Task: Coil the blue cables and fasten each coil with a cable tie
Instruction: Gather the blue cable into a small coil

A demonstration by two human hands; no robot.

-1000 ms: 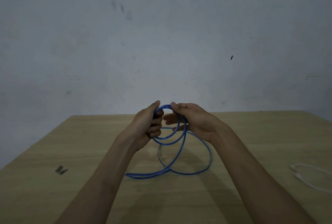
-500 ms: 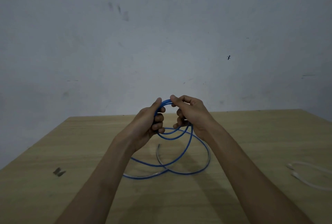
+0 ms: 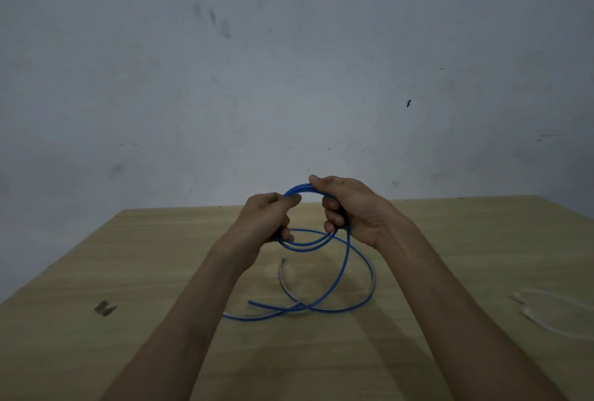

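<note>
Above table [image 3: 128, 272], left hand [image 3: 266, 220] & right hand [image 3: 350, 207] both grip blue cable [image 3: 347, 259] coil.

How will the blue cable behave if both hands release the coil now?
Probably springy, not limp: the blue cable lies in wide smooth arcs on the table. The coil would likely spring open, since only the left hand and right hand grip its loops and no tie shows on it. Likely light, being thin.
</note>
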